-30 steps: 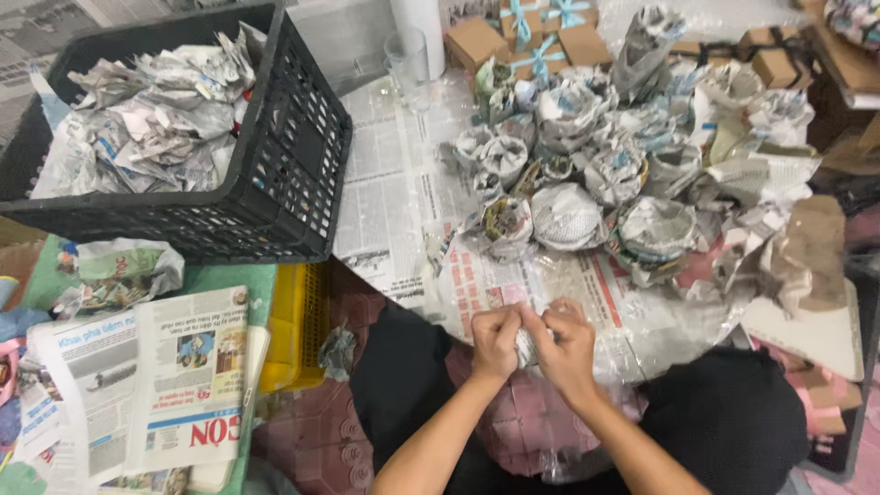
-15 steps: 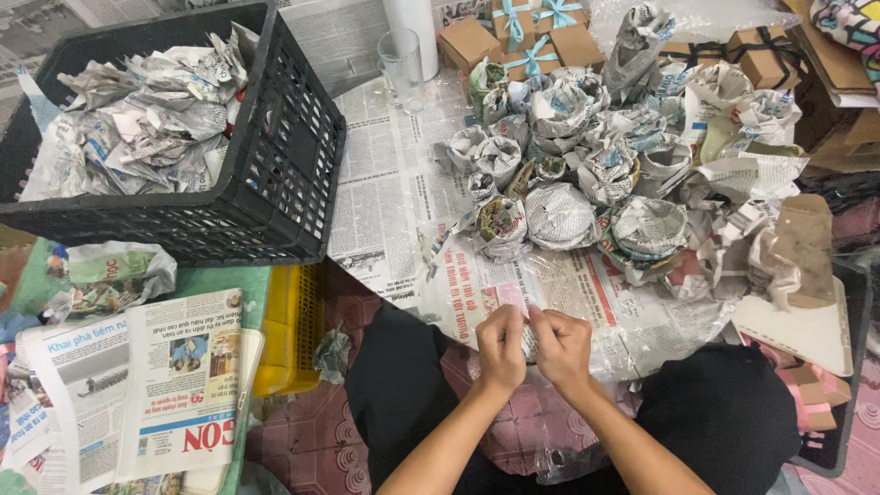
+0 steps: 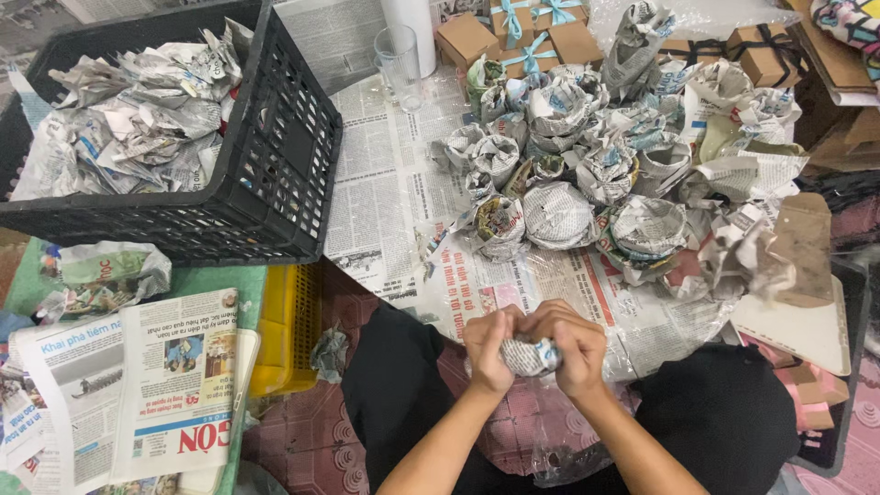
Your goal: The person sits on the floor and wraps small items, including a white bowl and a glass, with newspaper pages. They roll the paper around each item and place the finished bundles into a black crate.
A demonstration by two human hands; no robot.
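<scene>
Two bare hands meet low in the middle of the view, and the rest spreads out from their fingers. Far to the left of the fingers lies a folded stack of newspapers (image 3: 174,385), with a yellow crate (image 3: 286,321) between it and the person's dark-clad knees. Up and to the left of the fingers stands a black plastic crate (image 3: 275,156) filled with crumpled newsprint.

The left hand (image 3: 488,348) is curled tight, fingers (image 3: 500,323) folded over the left end of a small newspaper-wrapped bundle (image 3: 529,356). That bundle sits right between both sets of fingers, pressed from either side, only its printed middle showing. The right hand (image 3: 573,346) is curled just as closely around the bundle's right end, its knuckles touching those of the left hand.

Just above the fingers, newspaper sheets (image 3: 385,183) cover the surface. Beyond them a cluster of wrapped bundles (image 3: 568,174) is heaped close together. Further up from the fingers stand a clear glass (image 3: 398,55) and small brown gift boxes (image 3: 513,27) tied with pale blue ribbon. Off to the right of the fingers lies a piece of brown cardboard (image 3: 805,243).
</scene>
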